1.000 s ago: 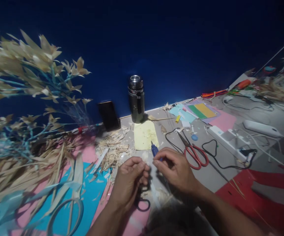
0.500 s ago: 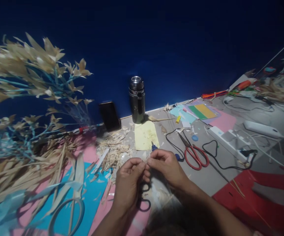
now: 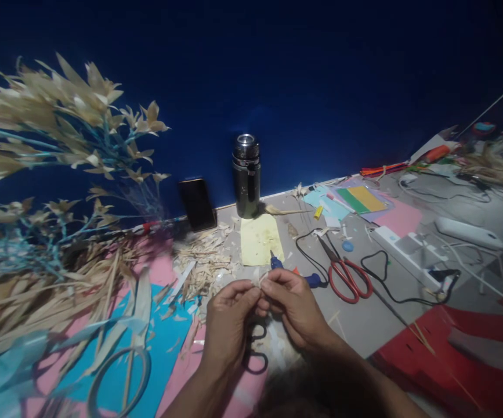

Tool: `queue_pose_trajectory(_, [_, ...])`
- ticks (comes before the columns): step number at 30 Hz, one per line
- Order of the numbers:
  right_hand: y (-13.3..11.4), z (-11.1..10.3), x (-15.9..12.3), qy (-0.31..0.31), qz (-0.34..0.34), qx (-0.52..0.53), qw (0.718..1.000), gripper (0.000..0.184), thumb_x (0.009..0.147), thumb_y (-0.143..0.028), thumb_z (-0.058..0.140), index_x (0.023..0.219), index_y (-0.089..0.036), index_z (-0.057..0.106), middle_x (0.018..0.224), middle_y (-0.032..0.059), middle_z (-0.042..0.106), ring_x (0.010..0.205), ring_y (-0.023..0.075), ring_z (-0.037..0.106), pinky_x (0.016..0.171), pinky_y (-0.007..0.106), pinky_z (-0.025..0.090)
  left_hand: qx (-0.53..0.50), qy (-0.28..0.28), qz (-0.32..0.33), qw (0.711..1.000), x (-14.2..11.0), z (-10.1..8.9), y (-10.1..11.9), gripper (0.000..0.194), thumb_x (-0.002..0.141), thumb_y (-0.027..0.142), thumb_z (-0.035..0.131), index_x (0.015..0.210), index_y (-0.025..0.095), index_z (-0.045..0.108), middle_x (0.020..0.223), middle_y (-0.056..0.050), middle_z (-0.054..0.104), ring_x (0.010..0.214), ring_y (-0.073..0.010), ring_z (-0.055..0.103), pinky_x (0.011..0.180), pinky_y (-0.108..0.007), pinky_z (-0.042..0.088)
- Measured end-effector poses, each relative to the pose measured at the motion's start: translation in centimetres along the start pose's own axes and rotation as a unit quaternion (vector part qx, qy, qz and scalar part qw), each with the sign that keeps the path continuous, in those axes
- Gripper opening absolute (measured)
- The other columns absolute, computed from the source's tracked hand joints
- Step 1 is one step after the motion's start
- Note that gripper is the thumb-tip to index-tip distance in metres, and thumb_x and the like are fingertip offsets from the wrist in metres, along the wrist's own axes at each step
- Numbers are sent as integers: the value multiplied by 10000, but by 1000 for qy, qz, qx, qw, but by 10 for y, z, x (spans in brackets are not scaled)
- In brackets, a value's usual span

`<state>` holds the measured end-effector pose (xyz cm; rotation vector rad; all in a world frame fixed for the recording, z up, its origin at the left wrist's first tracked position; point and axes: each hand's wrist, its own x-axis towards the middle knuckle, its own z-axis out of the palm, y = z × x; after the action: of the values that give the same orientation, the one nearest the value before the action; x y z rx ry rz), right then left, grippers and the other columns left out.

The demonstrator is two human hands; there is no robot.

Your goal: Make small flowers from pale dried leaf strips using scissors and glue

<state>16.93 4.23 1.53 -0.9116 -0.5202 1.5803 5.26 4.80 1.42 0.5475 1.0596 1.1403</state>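
Sliver of pale material (image 3: 257, 277) is pinched at the fingertips of the left hand (image 3: 229, 313) and the right hand (image 3: 295, 307), which are brought together low at centre, tips meeting. Exact shape cannot be told; most of it is covered by fingers. Both hands are curled, thumbs pressed toward index fingers; nothing else is seen to be gripped by either.

Blue glue gun (image 3: 276, 263) is partly hidden behind the right hand, nozzle pointed at the yellow paper (image 3: 257, 238); no grip on it is seen. Black scissor handles (image 3: 257, 363) are seen below the hands, beside the left wrist. Red-handled scissors (image 3: 349, 281) are laid open to the right, black cable (image 3: 384, 273) near them, power strip (image 3: 401, 247) farther right.

Steel flask (image 3: 246, 183) is stood upright behind the yellow paper, dark phone (image 3: 198, 204) propped to its left. Dry shavings (image 3: 203, 252) are heaped left of the paper, some scattered onto the blue sheet (image 3: 170, 331). Grey ring (image 3: 92, 386) is set at lower left. Pale flowers on blue stems (image 3: 103, 125) are seen above.
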Motion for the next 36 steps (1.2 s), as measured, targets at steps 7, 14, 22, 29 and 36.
queue_pose_trajectory(7, [2,-5,2,-15,-19,-29,999,308,677,-366,907,719,-158,683,590,-26,613,493,105,565,463,211,490,24,-16,-2,1000,-2,-3,2,259,627,244,876,751,130,679,565,-52,732,429,-116,621,459,-184,463])
queue_pose_trajectory(14, [2,-7,2,-18,-47,-79,996,307,716,-397,880,739,-156,692,620,-19,623,512,95,550,481,204,470,42,-25,-3,999,2,-6,-2,250,638,229,870,788,137,692,587,-42,735,455,-133,648,464,-196,498])
queue_pose_trajectory(22, [-2,-4,0,-9,-47,-104,993,307,702,-404,885,723,-158,702,605,-20,605,509,97,533,481,216,464,76,-40,4,996,4,-10,-5,226,666,286,882,747,130,740,606,-54,740,482,-132,654,486,-202,507])
queue_pose_trajectory(29, [-3,-3,0,-42,-44,-83,995,286,775,-417,829,781,-166,692,586,-31,595,456,103,549,461,223,457,-18,-68,-57,996,6,-8,-4,330,531,262,962,667,140,687,542,-14,702,464,-115,637,489,-188,500])
queue_pose_trajectory(36, [-5,-10,-3,-30,-87,-152,984,254,789,-403,818,803,-164,734,666,11,677,600,131,612,584,237,491,-70,-106,-94,987,3,-8,2,380,491,231,993,659,120,672,591,6,697,466,-87,619,477,-181,498])
